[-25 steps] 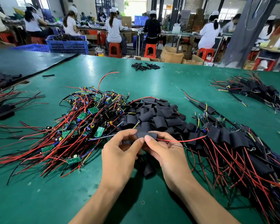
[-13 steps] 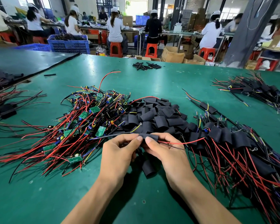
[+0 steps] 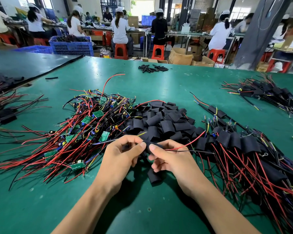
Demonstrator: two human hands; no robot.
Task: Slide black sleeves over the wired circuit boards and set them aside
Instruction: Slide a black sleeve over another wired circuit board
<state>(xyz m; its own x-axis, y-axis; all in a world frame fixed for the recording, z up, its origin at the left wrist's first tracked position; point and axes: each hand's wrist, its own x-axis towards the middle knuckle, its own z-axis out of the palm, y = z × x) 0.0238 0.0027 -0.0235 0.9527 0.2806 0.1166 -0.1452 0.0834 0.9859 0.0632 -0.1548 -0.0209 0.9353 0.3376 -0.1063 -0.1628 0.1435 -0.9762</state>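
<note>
both hands meet just above the green worktop. the left hand and the right hand each pinch an end of one black sleeve between thumb and forefinger. a red wire and a thin black one trail out of it to the right. just behind lies the pile of loose sleeves, with bare wired circuit boards heaped to its left and sleeved boards to its right.
</note>
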